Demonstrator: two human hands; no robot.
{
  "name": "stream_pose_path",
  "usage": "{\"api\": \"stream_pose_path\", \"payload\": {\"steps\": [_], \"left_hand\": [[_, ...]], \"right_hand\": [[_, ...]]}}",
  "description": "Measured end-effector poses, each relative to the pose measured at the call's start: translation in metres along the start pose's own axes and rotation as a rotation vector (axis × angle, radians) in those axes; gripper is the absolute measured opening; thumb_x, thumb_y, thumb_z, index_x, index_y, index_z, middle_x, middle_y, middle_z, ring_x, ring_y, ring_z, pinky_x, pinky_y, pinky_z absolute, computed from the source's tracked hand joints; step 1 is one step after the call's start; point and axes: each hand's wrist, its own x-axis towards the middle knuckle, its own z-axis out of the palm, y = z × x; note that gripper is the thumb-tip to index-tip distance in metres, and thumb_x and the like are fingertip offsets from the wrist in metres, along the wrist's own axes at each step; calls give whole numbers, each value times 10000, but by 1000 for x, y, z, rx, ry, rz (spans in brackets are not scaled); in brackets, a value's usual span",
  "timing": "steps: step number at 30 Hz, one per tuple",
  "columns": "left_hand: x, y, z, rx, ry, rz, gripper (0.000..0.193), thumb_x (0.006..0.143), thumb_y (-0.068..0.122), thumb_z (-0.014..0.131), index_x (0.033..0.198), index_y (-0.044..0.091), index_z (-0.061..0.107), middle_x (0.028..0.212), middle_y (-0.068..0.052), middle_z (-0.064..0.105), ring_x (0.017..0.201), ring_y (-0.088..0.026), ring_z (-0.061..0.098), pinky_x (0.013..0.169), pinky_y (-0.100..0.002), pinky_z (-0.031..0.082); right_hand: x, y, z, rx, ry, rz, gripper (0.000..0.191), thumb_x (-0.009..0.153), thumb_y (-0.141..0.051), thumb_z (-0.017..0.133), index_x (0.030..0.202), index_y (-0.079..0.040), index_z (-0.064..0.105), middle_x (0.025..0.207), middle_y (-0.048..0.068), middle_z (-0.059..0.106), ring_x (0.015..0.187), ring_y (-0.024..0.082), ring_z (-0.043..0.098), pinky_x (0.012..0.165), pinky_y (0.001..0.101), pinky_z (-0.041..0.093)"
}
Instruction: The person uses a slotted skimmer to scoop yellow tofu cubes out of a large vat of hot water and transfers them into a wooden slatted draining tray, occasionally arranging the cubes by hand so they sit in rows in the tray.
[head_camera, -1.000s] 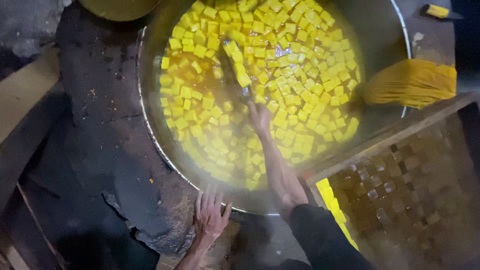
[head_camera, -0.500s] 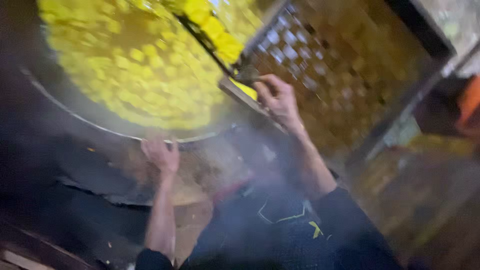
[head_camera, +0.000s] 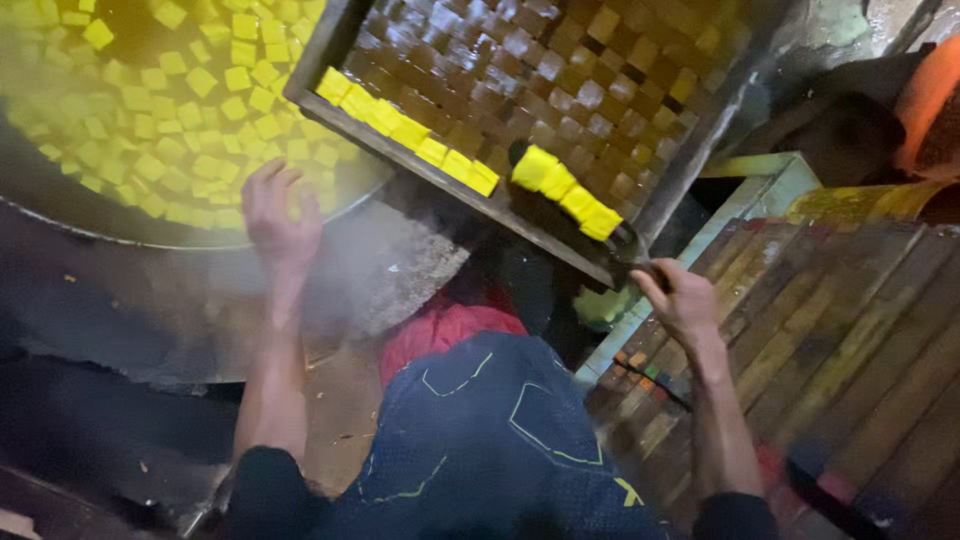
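A dark long-handled scoop (head_camera: 575, 205) is gripped at its near end by the right hand (head_camera: 680, 300), the fingers closed round the handle. A short row of yellow cubes (head_camera: 565, 190) is carried on the blade, which lies up and to the left of that hand, over the near edge of a dark wooden tray (head_camera: 440, 180). Along that same edge, further left of the scoop, a second line of yellow cubes (head_camera: 405, 130) is laid; behind it the tray is packed with darker, brownish cubes (head_camera: 560, 80). The left hand (head_camera: 280, 225) is spread flat with fingers apart, holding nothing, and is set at the rim of a large metal pan (head_camera: 90, 235) well to the left of the scoop; whether the rim is actually touched cannot be told through the steam. The pan is filled with yellow cubes floating in liquid (head_camera: 150, 100). Wooden slats (head_camera: 850, 330) lie to the right of the scoop hand.
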Motion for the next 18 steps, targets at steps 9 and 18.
{"api": "stream_pose_path", "payload": {"steps": [9,18], "left_hand": [[-37,200,172,-373,-422,251,341,905,285,761,1184,99,702,1203,-141,710,1174,-328,651,1042,-458,519],[-61,253,281,144,-862,325,330,1064,369,568,1194,82,669,1269,-188,574,1267,-351,498,1068,-562,402]], "right_hand": [[-29,15,8,-67,435,20,354,1006,-378,742,1136,-49,739,977,158,752,806,329,724,665,417,563],[-57,62,42,210,536,187,312,999,-298,788,1098,-12,710,871,194,716,768,298,719,688,395,547]]}}
